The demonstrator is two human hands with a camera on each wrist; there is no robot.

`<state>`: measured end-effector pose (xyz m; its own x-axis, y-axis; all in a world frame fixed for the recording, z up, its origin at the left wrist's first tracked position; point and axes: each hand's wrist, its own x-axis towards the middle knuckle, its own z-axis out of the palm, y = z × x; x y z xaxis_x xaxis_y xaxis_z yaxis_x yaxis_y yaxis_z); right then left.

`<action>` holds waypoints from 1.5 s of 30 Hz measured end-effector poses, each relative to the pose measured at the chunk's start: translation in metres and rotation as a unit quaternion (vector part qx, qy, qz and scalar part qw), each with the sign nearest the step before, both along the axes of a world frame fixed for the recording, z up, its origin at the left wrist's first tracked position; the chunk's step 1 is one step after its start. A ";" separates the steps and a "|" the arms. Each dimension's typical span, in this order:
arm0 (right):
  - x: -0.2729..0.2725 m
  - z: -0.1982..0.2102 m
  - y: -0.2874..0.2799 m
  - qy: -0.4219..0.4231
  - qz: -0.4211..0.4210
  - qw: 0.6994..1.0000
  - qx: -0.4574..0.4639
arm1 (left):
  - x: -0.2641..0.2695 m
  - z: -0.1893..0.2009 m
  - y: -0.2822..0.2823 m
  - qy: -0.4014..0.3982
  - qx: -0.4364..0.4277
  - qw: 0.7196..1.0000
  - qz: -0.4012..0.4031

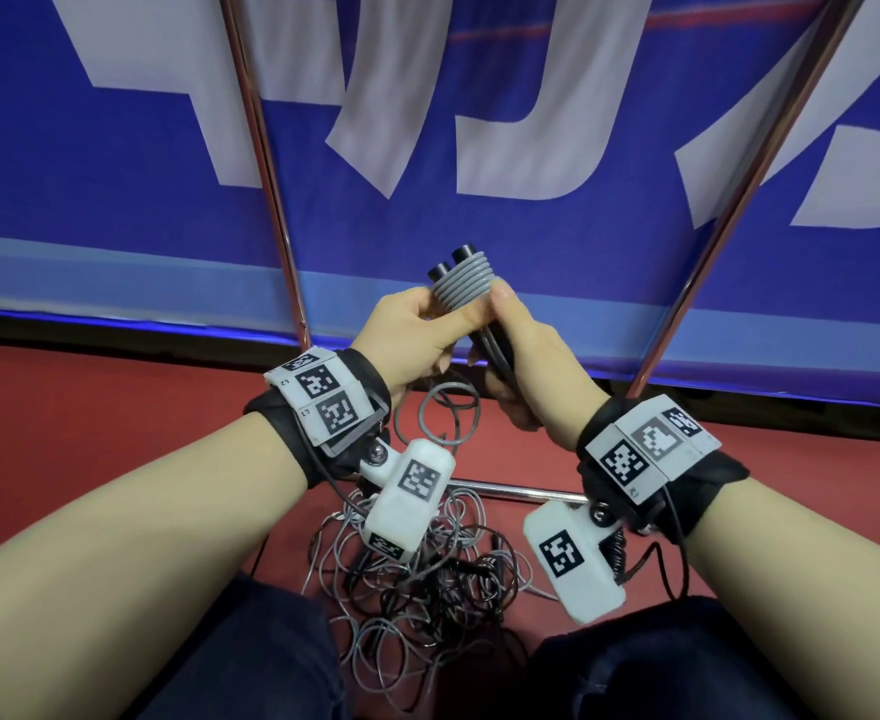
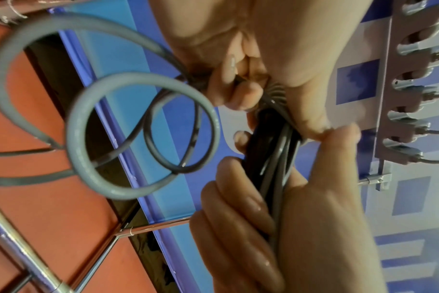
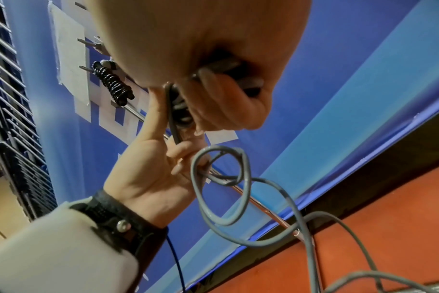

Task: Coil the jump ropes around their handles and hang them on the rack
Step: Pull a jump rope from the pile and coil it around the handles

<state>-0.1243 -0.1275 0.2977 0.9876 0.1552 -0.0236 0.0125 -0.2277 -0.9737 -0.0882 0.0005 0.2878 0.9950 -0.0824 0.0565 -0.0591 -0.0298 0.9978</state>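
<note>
Right now, nearest you first:
Floor pile: a tangle of grey and black jump ropes (image 1: 417, 579) lies on the red floor (image 1: 115, 407) between your knees, below both wrists.
Right hand: your right hand (image 1: 526, 366) is wrapped round the lower part of the black handles (image 1: 495, 345), fingers curled tight.
Left hand: your left hand (image 1: 417, 335) pinches the grey rope (image 1: 448, 413) just under the coil, loose loops hanging beneath it.
Coil: grey turns (image 1: 462, 283) sit at the handles' top, above both hands.
Rack: chrome poles (image 1: 266, 163) stand beyond, and a wound black rope (image 3: 113, 85) hangs on a hook.
</note>
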 end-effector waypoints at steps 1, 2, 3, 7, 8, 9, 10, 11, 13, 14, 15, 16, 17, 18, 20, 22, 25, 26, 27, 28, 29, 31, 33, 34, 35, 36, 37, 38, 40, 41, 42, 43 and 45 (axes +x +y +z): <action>0.000 -0.001 0.000 -0.006 0.009 1.000 -0.020 | -0.001 0.000 0.001 0.005 -0.002 1.000 -0.008; -0.001 -0.001 0.000 -0.014 0.018 0.999 -0.036 | -0.001 0.000 0.003 0.009 -0.004 1.000 -0.013; -0.001 -0.002 0.000 -0.020 0.028 0.998 -0.048 | -0.001 -0.001 0.004 0.012 -0.008 1.000 -0.016; -0.001 0.001 -0.002 -0.024 0.057 0.997 -0.035 | 0.000 0.000 0.005 0.017 -0.033 0.999 -0.039; -0.002 0.002 -0.002 -0.023 0.056 0.998 -0.030 | 0.000 0.001 0.005 0.014 -0.036 0.999 -0.038; -0.002 0.003 -0.002 -0.025 0.053 0.998 -0.027 | 0.001 0.001 0.004 0.009 -0.037 0.999 -0.033; -0.003 0.003 -0.001 -0.027 0.050 0.998 -0.025 | 0.000 0.001 0.004 0.004 -0.035 0.999 -0.026; -0.002 0.003 -0.001 -0.027 0.046 0.998 -0.024 | 0.000 0.001 0.003 -0.001 -0.031 0.999 -0.017; -0.001 0.001 0.001 -0.024 0.032 0.999 -0.030 | -0.001 0.000 0.001 -0.014 -0.021 1.000 0.004; 0.000 0.000 0.001 -0.024 0.026 0.999 -0.035 | 0.000 -0.001 0.000 -0.019 -0.015 1.000 0.016; 0.001 0.000 0.001 -0.023 0.023 0.999 -0.042 | 0.000 -0.002 -0.001 -0.024 -0.010 0.999 0.027; 0.002 -0.001 0.001 -0.021 0.020 0.998 -0.050 | 0.000 -0.002 -0.002 -0.028 -0.004 0.999 0.035; 0.003 -0.001 0.000 -0.017 0.018 0.998 -0.056 | 0.000 -0.002 -0.003 -0.033 0.000 0.999 0.040; 0.003 -0.001 -0.001 -0.010 0.018 0.998 -0.059 | 0.000 -0.002 -0.004 -0.038 0.002 0.998 0.040; 0.001 0.001 -0.002 0.013 0.021 0.998 -0.051 | -0.001 -0.003 -0.004 -0.047 0.009 0.998 0.033; 0.000 0.004 -0.003 0.060 0.018 0.998 -0.010 | -0.001 -0.004 -0.004 -0.051 0.019 0.998 0.028; 0.001 0.005 -0.005 0.103 0.014 0.994 0.027 | 0.000 -0.004 -0.006 -0.036 0.006 0.999 0.009; 0.002 0.005 -0.006 0.112 0.018 0.993 0.034 | 0.000 -0.002 -0.006 -0.032 0.004 0.999 -0.008; 0.002 0.005 -0.007 0.119 0.025 0.992 0.044 | 0.000 0.000 -0.006 -0.029 0.008 0.999 -0.028; 0.003 0.004 -0.008 0.124 0.034 0.990 0.056 | 0.001 0.002 -0.005 -0.029 0.015 0.998 -0.049; 0.004 0.003 -0.009 0.129 0.040 0.989 0.068 | 0.002 0.004 -0.002 -0.036 0.024 0.996 -0.071; 0.005 0.003 -0.011 0.143 0.045 0.984 0.094 | 0.004 0.006 0.005 -0.055 0.036 0.990 -0.121; 0.005 0.003 -0.014 0.166 0.062 0.975 0.136 | 0.005 0.007 0.012 -0.069 0.033 0.983 -0.165; 0.005 0.004 -0.015 0.180 0.075 0.967 0.165 | 0.005 0.007 0.015 -0.074 0.035 0.980 -0.179; 0.005 0.005 -0.016 0.193 0.087 0.958 0.193 | 0.005 0.008 0.017 -0.080 0.037 0.978 -0.191; 0.006 0.005 -0.017 0.203 0.102 0.949 0.219 | 0.005 0.009 0.018 -0.085 0.035 0.975 -0.200; 0.005 0.006 -0.017 0.213 0.117 0.939 0.241 | 0.005 0.011 0.019 -0.090 0.028 0.974 -0.205; 0.005 0.007 -0.016 0.221 0.131 0.930 0.262 | 0.004 0.012 0.020 -0.093 0.017 0.974 -0.207; 0.004 0.009 -0.016 0.244 0.157 0.908 0.302 | 0.004 0.013 0.020 -0.095 -0.006 0.974 -0.206; 0.003 0.010 -0.016 0.259 0.174 0.894 0.322 | 0.005 0.012 0.020 -0.098 -0.013 0.974 -0.203; 0.003 0.010 -0.016 0.275 0.197 0.875 0.346 | 0.005 0.012 0.020 -0.101 -0.020 0.974 -0.200; 0.004 0.010 -0.017 0.293 0.223 0.853 0.370 | 0.004 0.012 0.019 -0.103 -0.026 0.975 -0.196; 0.006 0.011 -0.017 0.345 0.294 0.785 0.421 | 0.003 0.013 0.017 -0.109 -0.029 0.976 -0.186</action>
<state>-0.1188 -0.1447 0.3087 0.5358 0.8278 -0.1662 -0.7229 0.3480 -0.5968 -0.0856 0.0175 0.3005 0.8609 -0.4256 0.2789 -0.2666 0.0897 0.9596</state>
